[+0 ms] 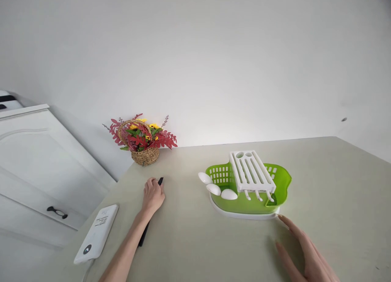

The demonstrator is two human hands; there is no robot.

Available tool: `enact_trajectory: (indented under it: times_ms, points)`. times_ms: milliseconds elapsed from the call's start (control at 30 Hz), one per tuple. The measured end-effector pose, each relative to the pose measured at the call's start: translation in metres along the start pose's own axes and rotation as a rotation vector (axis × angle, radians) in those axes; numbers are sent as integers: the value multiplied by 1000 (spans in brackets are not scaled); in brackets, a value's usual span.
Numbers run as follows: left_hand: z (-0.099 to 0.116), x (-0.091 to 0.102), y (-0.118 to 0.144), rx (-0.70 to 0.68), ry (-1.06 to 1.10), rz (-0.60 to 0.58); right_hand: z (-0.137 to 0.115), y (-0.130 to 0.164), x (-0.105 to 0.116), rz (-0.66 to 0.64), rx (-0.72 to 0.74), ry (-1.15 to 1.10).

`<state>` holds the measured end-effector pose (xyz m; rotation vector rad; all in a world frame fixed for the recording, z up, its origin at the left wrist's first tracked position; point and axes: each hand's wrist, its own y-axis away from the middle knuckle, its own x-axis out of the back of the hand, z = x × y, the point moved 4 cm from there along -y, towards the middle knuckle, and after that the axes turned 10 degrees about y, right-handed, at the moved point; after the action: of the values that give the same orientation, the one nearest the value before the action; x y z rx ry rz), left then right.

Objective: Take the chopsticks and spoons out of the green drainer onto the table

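My left hand (153, 195) lies on the table with its fingers closed around slim black chopsticks (144, 234), which stick out past the fingers and under the forearm. To the right stands a green cutlery holder (195, 208) with perforated walls, on a white base tray (241, 215). A white slotted rack (251, 171) with round holes and small hooks sits across its top. Three white spoons (213, 189) show their bowls along its left front side. My right hand (305, 249) is open, its index fingertip at the tray's right front edge; whether it touches I cannot tell.
At the back left stands a wicker basket (145, 156) of red and yellow flowers near the wall. A white power bank (97, 234) with a cable lies at the table's left edge. Beyond it is a white cabinet (45, 164) with a dark handle.
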<state>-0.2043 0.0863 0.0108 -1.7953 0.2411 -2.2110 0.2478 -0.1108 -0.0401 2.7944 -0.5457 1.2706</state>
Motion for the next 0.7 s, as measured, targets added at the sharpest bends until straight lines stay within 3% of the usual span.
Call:
enact_trajectory:
  times_ms: [133, 433, 700]
  points:
    - [-1, 2, 3, -13, 6, -17, 8, -3, -4, -37, 24, 20]
    - [3, 1, 10, -41, 45, -49, -11, 4, 5, 5, -26, -1]
    - [7, 4, 13, -39, 80, -42, 11, -2, -4, -30, 60, 53]
